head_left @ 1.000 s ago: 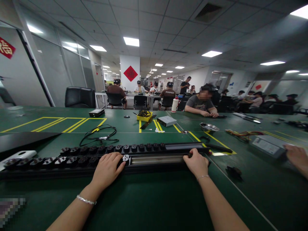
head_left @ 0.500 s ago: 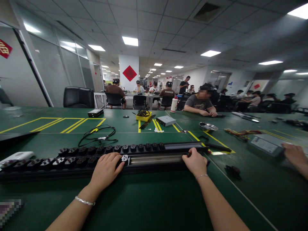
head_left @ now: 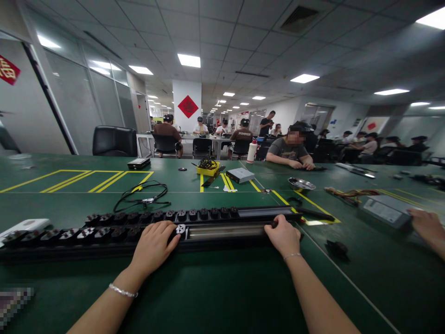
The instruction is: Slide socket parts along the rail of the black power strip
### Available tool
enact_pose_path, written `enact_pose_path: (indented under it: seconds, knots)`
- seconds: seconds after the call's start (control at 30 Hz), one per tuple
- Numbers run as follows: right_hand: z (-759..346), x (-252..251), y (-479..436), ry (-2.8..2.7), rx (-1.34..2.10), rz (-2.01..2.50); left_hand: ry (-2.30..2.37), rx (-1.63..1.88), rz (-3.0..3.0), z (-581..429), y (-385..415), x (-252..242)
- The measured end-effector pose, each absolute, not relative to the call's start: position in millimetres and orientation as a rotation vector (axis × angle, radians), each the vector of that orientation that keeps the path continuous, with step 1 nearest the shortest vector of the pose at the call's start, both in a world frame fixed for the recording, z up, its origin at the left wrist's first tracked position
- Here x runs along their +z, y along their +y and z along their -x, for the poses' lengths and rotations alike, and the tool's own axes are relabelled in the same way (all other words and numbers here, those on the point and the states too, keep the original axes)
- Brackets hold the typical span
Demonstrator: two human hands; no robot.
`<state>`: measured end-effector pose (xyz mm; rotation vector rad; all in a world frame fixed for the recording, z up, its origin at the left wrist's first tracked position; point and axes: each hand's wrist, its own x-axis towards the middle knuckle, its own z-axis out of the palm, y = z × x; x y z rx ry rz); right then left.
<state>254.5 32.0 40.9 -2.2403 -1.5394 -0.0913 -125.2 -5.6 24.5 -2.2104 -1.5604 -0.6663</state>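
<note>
Two long black power strips lie side by side across the green table. My left hand rests palm down on the near power strip, fingers curled over a white-marked socket at the end of its row of sockets. My right hand is closed round the right end of that same strip. The far power strip lies just behind, untouched, with a row of sockets and a bare rail at its right.
A black cable loops behind the strips. A yellow tray, grey box and metal bowl sit farther back. A small black part lies at right, near another person's hand on a grey unit. People sit at tables behind.
Both hands stay on the near strip. A dark flat object at the left edge a second ago is out of view now; the view shifts slightly.
</note>
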Motion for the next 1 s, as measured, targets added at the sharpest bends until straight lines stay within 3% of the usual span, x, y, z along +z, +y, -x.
enact_pose_path:
  seconds: [1.0]
  knots:
    - [-255.7,41.2,32.1,-1.543,-0.112,2.246,-1.559,-0.684,2.208,125.6,-4.4,22.7]
